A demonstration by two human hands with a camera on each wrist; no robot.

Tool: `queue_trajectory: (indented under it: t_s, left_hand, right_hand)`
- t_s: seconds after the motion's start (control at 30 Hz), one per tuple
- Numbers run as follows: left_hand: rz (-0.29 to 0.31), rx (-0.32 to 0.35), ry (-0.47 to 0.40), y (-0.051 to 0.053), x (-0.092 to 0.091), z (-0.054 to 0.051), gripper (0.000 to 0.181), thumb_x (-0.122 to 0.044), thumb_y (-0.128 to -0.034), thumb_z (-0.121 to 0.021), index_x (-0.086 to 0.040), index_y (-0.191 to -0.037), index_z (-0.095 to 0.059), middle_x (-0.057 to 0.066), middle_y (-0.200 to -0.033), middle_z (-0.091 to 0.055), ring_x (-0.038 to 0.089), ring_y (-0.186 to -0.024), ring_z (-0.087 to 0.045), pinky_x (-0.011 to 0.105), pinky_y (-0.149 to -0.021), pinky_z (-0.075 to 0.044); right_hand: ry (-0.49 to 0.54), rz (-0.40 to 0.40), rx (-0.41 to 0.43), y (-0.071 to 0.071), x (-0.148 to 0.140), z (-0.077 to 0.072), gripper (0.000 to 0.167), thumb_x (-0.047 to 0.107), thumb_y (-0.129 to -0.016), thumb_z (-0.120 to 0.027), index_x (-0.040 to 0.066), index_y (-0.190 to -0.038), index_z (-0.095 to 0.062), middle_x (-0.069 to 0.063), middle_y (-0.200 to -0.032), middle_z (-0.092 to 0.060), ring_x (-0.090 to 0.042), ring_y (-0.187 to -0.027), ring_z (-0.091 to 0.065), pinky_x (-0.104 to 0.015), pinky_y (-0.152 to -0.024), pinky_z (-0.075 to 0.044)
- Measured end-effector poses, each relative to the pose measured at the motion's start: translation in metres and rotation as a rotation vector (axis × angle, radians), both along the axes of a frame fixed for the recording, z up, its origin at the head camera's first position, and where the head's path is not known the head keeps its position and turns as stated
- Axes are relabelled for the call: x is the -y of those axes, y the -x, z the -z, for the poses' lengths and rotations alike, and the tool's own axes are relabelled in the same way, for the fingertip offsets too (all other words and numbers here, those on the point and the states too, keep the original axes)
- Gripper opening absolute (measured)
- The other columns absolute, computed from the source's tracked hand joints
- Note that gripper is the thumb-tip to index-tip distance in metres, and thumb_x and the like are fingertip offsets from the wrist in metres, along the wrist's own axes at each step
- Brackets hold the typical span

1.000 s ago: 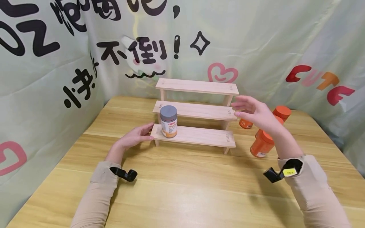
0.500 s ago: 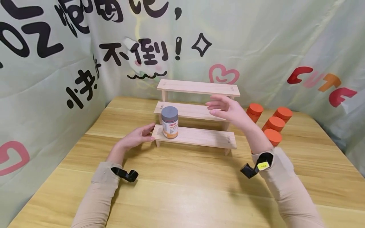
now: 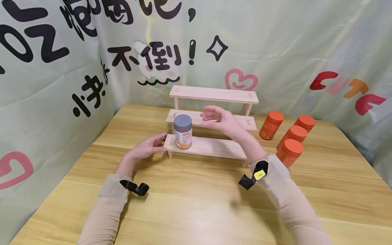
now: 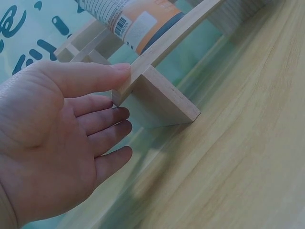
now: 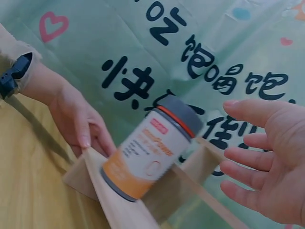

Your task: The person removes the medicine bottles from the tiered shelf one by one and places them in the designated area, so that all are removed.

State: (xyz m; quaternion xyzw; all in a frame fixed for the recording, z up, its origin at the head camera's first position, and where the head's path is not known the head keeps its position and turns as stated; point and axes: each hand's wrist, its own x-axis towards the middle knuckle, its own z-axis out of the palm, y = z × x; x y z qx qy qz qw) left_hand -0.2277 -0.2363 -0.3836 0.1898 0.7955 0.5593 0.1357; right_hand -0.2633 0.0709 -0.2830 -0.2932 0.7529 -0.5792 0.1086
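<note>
A three-tier wooden display rack (image 3: 214, 92) stands on the table. On the left part of its lowest shelf, a supplement bottle (image 3: 183, 132) with a grey lid and white-orange label stands upright. My left hand (image 3: 144, 147) holds the left end of that shelf, thumb (image 4: 97, 76) at the front edge, other fingers (image 4: 107, 138) fairly straight. To the bottle's right, apart from it, my right hand (image 3: 222, 120) hovers in front of the middle shelf. Its fingers (image 5: 245, 176) are loosely spread, with nothing between them and the thumb.
Right of the rack, several orange bottles stand on the table: one (image 3: 271, 126) near the rack, others (image 3: 290, 153) grouped farther right. The wooden table (image 3: 190, 204) reaches back to a printed cloth backdrop (image 3: 284, 44). A black wrist camera (image 3: 134, 187) sits on the left sleeve.
My right hand has moved left, from beside the orange bottles to in front of the middle shelf, uncovering those bottles. My left hand and the grey-lidded supplement bottle have stayed in place.
</note>
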Motion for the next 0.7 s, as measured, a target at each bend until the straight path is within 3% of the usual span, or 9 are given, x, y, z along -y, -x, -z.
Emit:
queue_trajectory:
  t_s: [0.33, 0.7]
  left_hand:
    - [0.013, 0.0, -0.009, 0.003, -0.001, 0.0, 0.073, -0.009, -0.0907, -0.058, 0.006, -0.146, -0.012, 0.021, -0.151, -0.014, 0.033, -0.138, -0.015, 0.045, -0.112, -0.015]
    - [0.017, -0.009, -0.002, 0.003, 0.001, 0.001, 0.073, -0.01, -0.0904, -0.059, 0.007, -0.145, -0.013, 0.022, -0.151, -0.014, 0.034, -0.138, -0.016, 0.046, -0.111, -0.015]
  right_hand:
    - [-0.001, -0.025, -0.006, 0.002, 0.032, 0.011, 0.061, 0.005, -0.083, -0.068, -0.003, -0.136, -0.039, -0.017, -0.127, -0.052, -0.027, -0.114, -0.05, -0.037, -0.097, -0.042]
    - [-0.061, -0.007, -0.1, -0.003, 0.057, 0.026, 0.064, 0.006, -0.079, -0.072, 0.0, -0.135, -0.042, -0.015, -0.124, -0.053, -0.026, -0.111, -0.052, -0.04, -0.092, -0.046]
